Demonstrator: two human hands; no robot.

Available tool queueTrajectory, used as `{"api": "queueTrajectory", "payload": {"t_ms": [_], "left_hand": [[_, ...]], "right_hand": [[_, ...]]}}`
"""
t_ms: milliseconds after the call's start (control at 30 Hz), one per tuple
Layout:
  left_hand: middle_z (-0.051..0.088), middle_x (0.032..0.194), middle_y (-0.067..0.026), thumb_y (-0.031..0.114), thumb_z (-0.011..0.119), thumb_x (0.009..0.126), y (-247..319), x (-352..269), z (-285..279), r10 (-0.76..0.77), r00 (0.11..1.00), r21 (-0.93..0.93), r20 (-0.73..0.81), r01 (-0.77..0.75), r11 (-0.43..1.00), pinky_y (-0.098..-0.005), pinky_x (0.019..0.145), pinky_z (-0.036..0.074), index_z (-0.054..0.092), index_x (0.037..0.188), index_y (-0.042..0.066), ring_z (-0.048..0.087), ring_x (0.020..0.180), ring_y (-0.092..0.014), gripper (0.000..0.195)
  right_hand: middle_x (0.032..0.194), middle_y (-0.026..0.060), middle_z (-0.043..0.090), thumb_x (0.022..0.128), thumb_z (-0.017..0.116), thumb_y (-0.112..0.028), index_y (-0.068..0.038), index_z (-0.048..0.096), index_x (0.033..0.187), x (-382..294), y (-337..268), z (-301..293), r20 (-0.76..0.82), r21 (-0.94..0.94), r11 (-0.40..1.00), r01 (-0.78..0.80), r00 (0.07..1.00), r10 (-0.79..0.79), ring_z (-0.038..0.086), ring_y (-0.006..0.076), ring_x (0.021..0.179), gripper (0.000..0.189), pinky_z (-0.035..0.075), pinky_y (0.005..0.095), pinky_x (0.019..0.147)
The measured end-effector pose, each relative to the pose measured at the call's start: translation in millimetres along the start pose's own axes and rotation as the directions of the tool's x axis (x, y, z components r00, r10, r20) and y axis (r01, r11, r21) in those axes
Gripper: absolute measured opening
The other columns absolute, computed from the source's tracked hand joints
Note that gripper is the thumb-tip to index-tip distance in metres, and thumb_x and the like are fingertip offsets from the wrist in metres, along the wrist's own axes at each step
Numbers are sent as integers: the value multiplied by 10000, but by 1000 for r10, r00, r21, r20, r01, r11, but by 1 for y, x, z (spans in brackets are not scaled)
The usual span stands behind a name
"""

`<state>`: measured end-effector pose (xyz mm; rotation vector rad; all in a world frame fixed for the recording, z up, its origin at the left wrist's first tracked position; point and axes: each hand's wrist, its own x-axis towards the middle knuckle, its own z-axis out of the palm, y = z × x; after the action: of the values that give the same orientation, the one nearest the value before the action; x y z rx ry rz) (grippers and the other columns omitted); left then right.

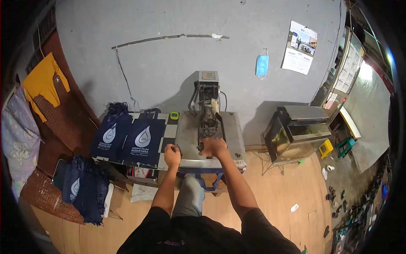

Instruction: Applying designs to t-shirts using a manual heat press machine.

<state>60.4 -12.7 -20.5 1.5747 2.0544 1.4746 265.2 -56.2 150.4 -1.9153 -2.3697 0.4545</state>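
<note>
A heat press [187,130] stands before me with its flat metal upper plate lowered. My right hand [214,147] is closed over the press's lever handle, and its fingers hide most of the grip. At the plate's left front corner is my left hand [173,155], fingers curled against a small dark part; whether it grips that part cannot be told. From under the plate's front edge hangs a dark blue bag's handle loop [207,184]. Left of the press, two dark blue fabric bags, a nearer one [155,127] and a farther one [99,128], lie with white drop prints facing up.
A yellow-green timer [174,115] sits on the checkered tabletop [171,130]. More blue bags [90,187] are heaped on a chair at lower left. A glass tank [285,143] on a wire stand is at right. Beneath the table is a box [142,174].
</note>
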Motion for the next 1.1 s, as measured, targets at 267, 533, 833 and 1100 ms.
{"api": "queueTrajectory", "payload": {"t_ms": [267, 533, 833, 1100], "left_hand": [[611, 894, -136, 244, 649, 857, 2, 3, 0, -25, 1000, 7, 0, 25, 1000, -450, 727, 488, 583, 890, 65, 614, 848, -353, 194], [607, 908, -142, 241, 651, 854, -7, 4, 6, -29, 999, -32, 30, 29, 999, -457, 746, 479, 584, 888, 59, 602, 869, -364, 197], [611, 894, -156, 223, 641, 858, -3, 6, 3, -9, 1000, -26, 17, 9, 1000, -456, 757, 469, 588, 870, 46, 596, 865, -365, 185], [613, 862, -173, 223, 623, 867, 2, 5, 5, 43, 999, -4, -19, -43, 999, -453, 770, 466, 594, 852, 33, 594, 861, -378, 193]], "right_hand": [[1081, 159, 692, 642, 674, -348, -128, 719, 1021, 2, 0, 0, 4, 17, 1000, -1, 1000, 1, 662, 317, 1026, 441, 532, 418, 860], [1026, 156, 703, 617, 677, -349, -175, 709, 1048, 5, 2, 1, -24, 7, 1000, -4, 1000, 4, 673, 321, 988, 467, 540, 427, 837], [979, 177, 705, 625, 633, -270, -133, 720, 996, 10, 3, 7, -36, -5, 1000, -9, 999, 9, 682, 325, 957, 405, 548, 417, 811], [967, 180, 704, 676, 594, -234, -106, 724, 965, 11, 7, 14, -115, -16, 999, 41, 992, -43, 681, 331, 947, 342, 539, 434, 818]]}}
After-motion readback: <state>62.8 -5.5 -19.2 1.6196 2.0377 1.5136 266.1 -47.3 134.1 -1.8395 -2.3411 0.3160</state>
